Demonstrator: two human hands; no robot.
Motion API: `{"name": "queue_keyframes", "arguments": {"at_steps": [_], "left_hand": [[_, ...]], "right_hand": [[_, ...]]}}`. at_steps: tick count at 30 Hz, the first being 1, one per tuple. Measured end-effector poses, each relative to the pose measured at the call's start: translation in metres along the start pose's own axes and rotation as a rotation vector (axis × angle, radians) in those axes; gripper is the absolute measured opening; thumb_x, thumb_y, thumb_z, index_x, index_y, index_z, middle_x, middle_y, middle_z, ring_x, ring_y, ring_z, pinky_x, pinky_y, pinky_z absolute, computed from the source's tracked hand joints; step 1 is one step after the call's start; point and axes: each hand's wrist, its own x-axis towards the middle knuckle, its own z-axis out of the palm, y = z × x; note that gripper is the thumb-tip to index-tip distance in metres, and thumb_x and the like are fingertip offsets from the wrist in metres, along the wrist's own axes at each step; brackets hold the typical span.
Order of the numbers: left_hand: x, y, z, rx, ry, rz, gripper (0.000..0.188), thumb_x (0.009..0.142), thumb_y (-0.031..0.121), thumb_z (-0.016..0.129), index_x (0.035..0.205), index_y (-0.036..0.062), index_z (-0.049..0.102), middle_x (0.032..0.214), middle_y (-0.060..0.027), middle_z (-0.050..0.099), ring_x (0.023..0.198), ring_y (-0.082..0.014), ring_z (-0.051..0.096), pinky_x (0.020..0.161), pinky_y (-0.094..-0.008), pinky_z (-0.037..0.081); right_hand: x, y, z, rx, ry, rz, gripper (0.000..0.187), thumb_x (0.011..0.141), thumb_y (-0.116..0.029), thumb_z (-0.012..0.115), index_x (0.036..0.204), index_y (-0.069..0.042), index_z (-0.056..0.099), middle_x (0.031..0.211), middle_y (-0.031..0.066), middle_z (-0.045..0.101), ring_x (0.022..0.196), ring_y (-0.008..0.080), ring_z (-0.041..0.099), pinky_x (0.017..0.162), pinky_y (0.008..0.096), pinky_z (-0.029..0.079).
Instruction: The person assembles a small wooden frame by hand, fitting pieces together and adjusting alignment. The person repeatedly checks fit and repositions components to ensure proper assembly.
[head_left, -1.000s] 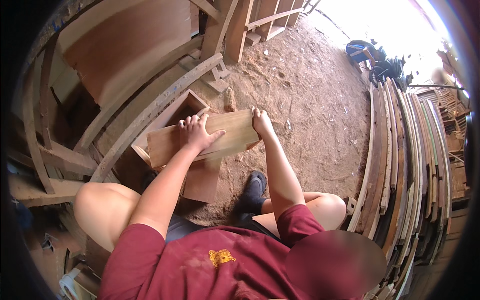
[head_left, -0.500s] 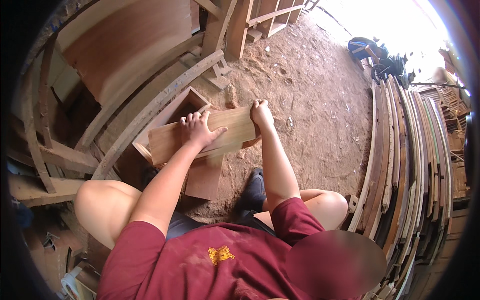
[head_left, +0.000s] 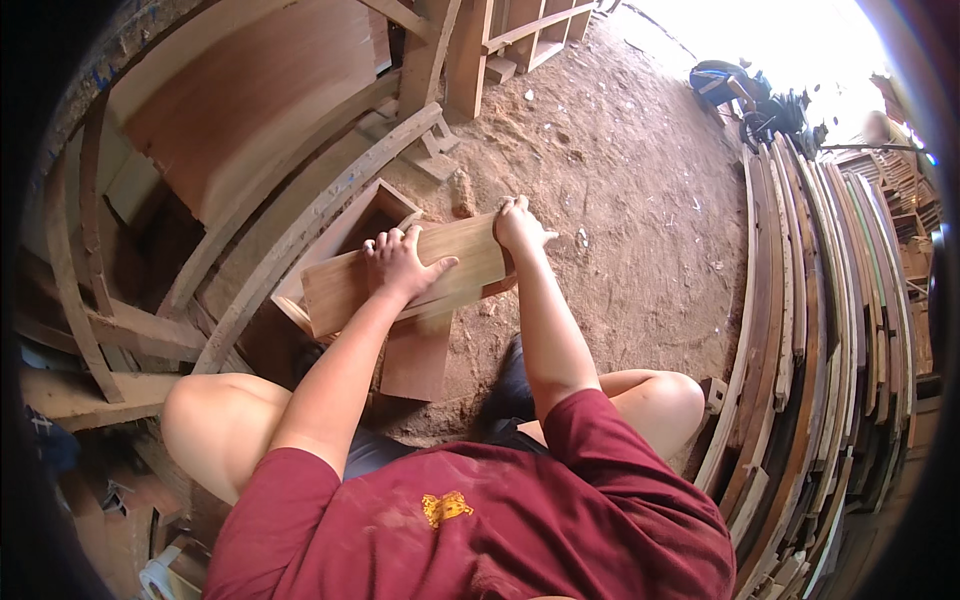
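Pressing left hand (head_left: 402, 262) flat, fingers spread, on wooden board (head_left: 455, 260), right hand (head_left: 517, 226) grip curled round its end

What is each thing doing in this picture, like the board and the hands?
Left hand: flat on the board, fingers spread.
Right hand: gripping the board's right end.
Wooden board: held level, tilted slightly.
Open wooden box: under the board, open.
Curved planks: stacked at right.
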Motion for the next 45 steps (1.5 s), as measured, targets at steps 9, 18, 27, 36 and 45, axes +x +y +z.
{"name": "queue_keyframes", "arguments": {"at_steps": [9, 18, 27, 36, 45], "left_hand": [[-0.001, -0.008, 0.003, -0.006, 0.013, -0.012, 0.105, 0.07, 0.087, 0.059, 0.145, 0.0146, 0.049, 0.136, -0.0134, 0.055, 0.134, -0.0279, 0.043, 0.119, -0.0538, 0.02], [0.003, -0.001, -0.004, 0.007, -0.039, -0.009, 0.106, 0.069, 0.088, 0.059, 0.144, 0.015, 0.05, 0.136, -0.0125, 0.056, 0.134, -0.0268, 0.043, 0.118, -0.0538, 0.02], [-0.003, -0.009, 0.009, -0.008, 0.079, 0.007, 0.105, 0.067, 0.087, 0.063, 0.14, 0.0133, 0.054, 0.129, -0.014, 0.058, 0.13, -0.0298, 0.047, 0.115, -0.0544, 0.024], [0.004, -0.018, 0.021, -0.045, 0.133, 0.003, 0.104, 0.064, 0.087, 0.066, 0.137, 0.0131, 0.057, 0.123, -0.0133, 0.058, 0.124, -0.0305, 0.049, 0.114, -0.0541, 0.024], [0.005, 0.011, -0.002, -0.027, -0.048, 0.028, 0.108, 0.067, 0.087, 0.064, 0.147, 0.0154, 0.049, 0.138, -0.0123, 0.055, 0.133, -0.0281, 0.045, 0.118, -0.0527, 0.022]], "right_hand": [[-0.066, 0.017, 0.027, -0.225, 0.123, -0.075, 0.063, 0.106, -0.045, 0.023, 0.162, -0.015, 0.018, 0.149, 0.0194, 0.05, 0.134, 0.0406, 0.05, 0.114, 0.0757, 0.007], [-0.004, 0.005, -0.004, -0.078, -0.019, 0.001, 0.059, 0.106, -0.04, 0.021, 0.157, -0.012, 0.025, 0.146, 0.0195, 0.053, 0.133, 0.0419, 0.052, 0.112, 0.0783, 0.009], [-0.053, 0.039, 0.018, -0.148, 0.051, -0.015, 0.063, 0.106, -0.045, 0.025, 0.16, -0.011, 0.023, 0.149, 0.0185, 0.05, 0.139, 0.0411, 0.044, 0.116, 0.0739, 0.008], [-0.01, 0.075, 0.032, 0.218, -0.132, -0.221, 0.06, 0.108, -0.044, 0.02, 0.151, -0.007, 0.037, 0.147, 0.0232, 0.05, 0.135, 0.0403, 0.05, 0.112, 0.056, 0.03], [0.031, 0.103, 0.031, 0.076, -0.105, -0.176, 0.048, 0.108, -0.034, 0.024, 0.133, -0.003, 0.05, 0.143, 0.0313, 0.049, 0.118, 0.0478, 0.059, 0.101, 0.0545, 0.046]]}}
